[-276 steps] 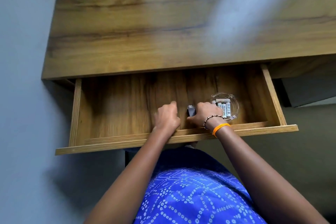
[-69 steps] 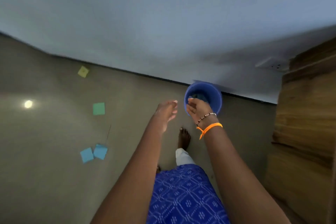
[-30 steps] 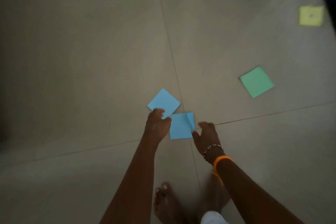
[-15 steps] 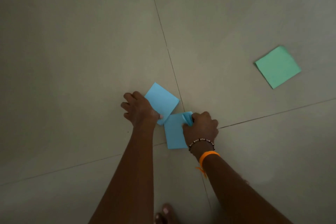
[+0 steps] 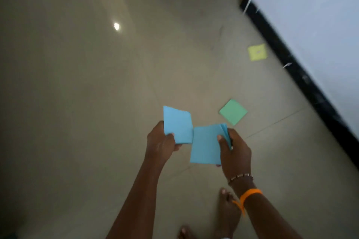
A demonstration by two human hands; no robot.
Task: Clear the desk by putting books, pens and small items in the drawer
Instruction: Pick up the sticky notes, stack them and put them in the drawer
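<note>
Plainly each hand pinches a blue pad by one edge: the left hand (image 5: 162, 140) holds the smaller blue pad (image 5: 177, 124), the right hand (image 5: 234, 147) the larger blue pad (image 5: 206, 144), likely lifted for stacking. A green pad (image 5: 233, 111) and a yellow pad (image 5: 257, 52) lie on the floor (image 5: 77, 103); table and drawer are out of view.

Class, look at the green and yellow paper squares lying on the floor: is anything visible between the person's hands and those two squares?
Nothing visible lies on the floor between them. But both hands are occupied: the left hand and the right hand each hold blue paper. The green square is nearer; the yellow square lies beyond it, near the wall.
</note>
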